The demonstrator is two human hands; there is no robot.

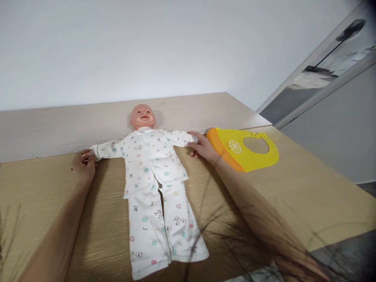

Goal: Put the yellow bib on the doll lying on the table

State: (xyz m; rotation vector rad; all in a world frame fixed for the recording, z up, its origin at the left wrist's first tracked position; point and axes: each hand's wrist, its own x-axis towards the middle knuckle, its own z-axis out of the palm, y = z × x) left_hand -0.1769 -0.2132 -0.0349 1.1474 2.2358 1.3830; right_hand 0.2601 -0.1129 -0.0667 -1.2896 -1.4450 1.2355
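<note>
The baby doll [149,164] is lying on its back in the middle of the table [308,196], with its head toward the far edge, by the wall, and its feet toward the near edge. It is already wearing a white printed jacket and trousers, and both arms are stretching out to the sides. The left hand [84,164] is resting at the end of one sleeve, and its fingers are curling around the cuff. The right hand [202,147] is holding the other cuff, with the fingers lightly closing on it. The dressing seems to be finished. The yellow silicone bib [249,150] is lying flat just beside the right hand, toward the table's right edge, and is not yet on the doll.
</note>
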